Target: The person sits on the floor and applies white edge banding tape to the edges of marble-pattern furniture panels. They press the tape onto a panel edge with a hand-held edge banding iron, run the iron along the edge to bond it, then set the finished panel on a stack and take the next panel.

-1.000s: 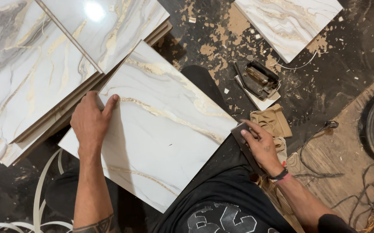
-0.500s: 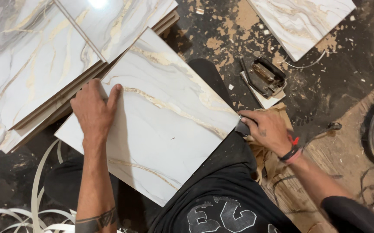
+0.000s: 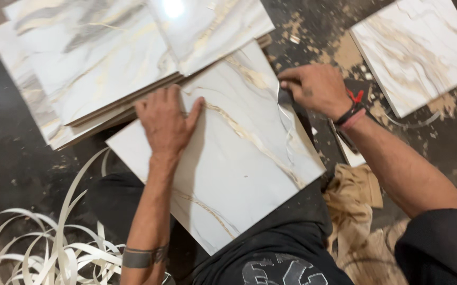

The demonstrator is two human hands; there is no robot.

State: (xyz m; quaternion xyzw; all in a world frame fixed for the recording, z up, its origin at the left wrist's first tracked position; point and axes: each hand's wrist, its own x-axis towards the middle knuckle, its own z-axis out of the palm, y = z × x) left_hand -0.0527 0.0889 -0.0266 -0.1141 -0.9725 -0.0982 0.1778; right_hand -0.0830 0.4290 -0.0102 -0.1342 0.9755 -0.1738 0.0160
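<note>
Nearest, dark trousers and a dark printed shirt [image 3: 281, 266], with coiled white edge strips [image 3: 44, 253] heaped on the black floor [image 3: 7, 158] at lower left and a crumpled tan rag [image 3: 355, 195] at lower right. Resting across the lap, 1 marble-patterned tile [image 3: 239, 174], white with gold veins, tilted so 1 corner points toward the body.

On that tile, the left hand [image 3: 166, 122], palm down, fingers spread and flat, pressing near the upper-left edge; gripping nothing. At the tile's upper-right edge, the right hand [image 3: 315, 87], fingers curled round something small and dark, too hidden to name; red and dark bands at the wrist. Trailing from it down the tile's edge, a thin white strip [image 3: 286, 124].

Changed against 1 second ago: right hand up from the tile's lower-right corner to the far end of that same edge, tile barely shifted, left hand planted in about the same place. Likely meaning: 1 pass along that edge about finished, the peeled strip being its trace.

Farther off, at upper left, a stack of at least 2 like tiles [image 3: 96, 68], overlapping the lap tile's top edge. At upper right, 1 separate tile [image 3: 424, 53] among tan dust and debris.
</note>
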